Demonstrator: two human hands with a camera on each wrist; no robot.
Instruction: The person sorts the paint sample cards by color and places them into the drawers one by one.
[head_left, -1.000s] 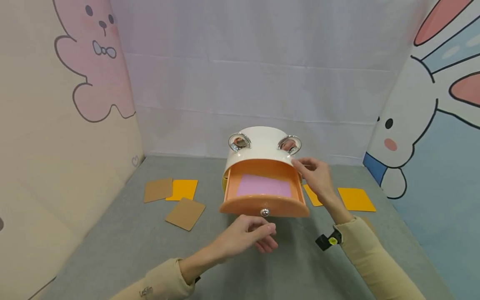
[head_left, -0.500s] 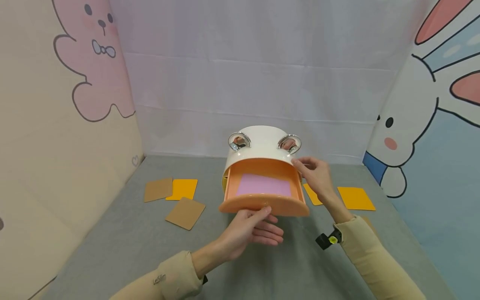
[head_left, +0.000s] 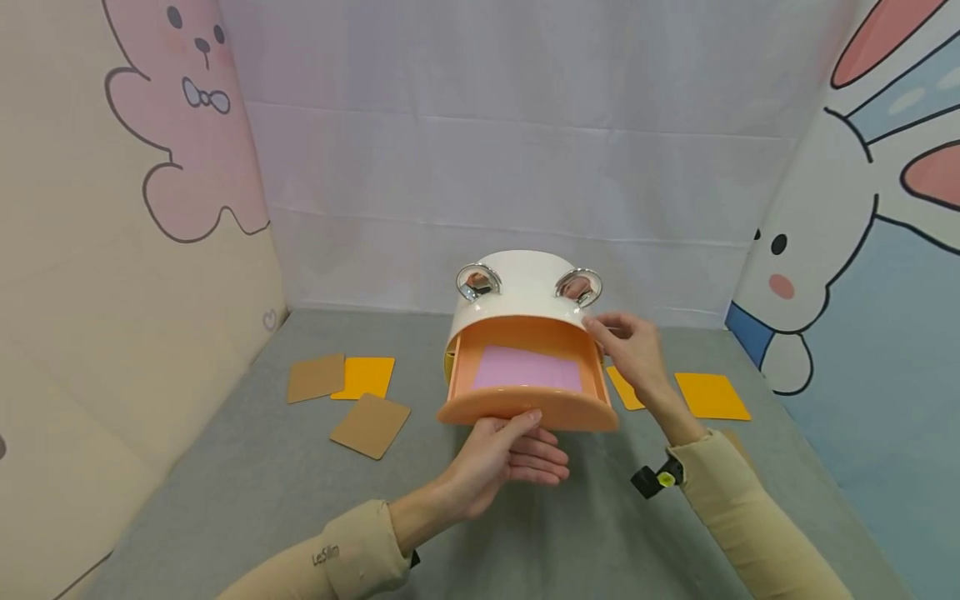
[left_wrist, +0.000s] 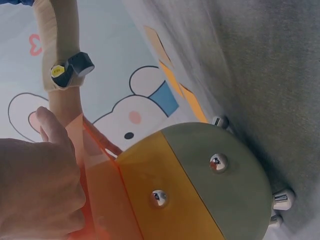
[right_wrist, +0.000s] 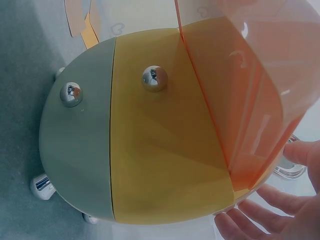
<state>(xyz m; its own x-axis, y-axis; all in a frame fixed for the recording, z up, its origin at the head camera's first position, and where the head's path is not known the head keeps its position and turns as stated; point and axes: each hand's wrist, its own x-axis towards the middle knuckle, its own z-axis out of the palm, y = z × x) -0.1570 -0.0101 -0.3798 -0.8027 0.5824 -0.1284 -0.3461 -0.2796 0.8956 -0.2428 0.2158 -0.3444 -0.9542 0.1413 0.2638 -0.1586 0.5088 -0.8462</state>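
A frog-like drawer cabinet (head_left: 525, 283) with a white shell and silver eyes stands mid-table. Its orange top drawer (head_left: 480, 408) is pulled out, and a pink sheet (head_left: 525, 371) lies inside. At the drawer front my left hand (head_left: 491, 467) pinches the knob, which the thumb hides; the other fingers extend below. My right hand (head_left: 633, 354) rests on the cabinet's right side, thumb at the upper rim and fingers along the shell. In the right wrist view, the yellow drawer (right_wrist: 155, 150) and green drawer (right_wrist: 75, 130) below are flush with the body.
To the left lie a brown card (head_left: 315, 379), an orange-yellow card (head_left: 371, 377) and another brown card (head_left: 371, 427). Two orange-yellow cards, one nearer (head_left: 626, 390) and one farther out (head_left: 712, 397), lie at right. A white curtain (head_left: 510, 167) hangs behind.
My left hand has moved up and slightly right from below the drawer front, and its thumb now covers the knob. The right hand and the drawer have stayed in place.
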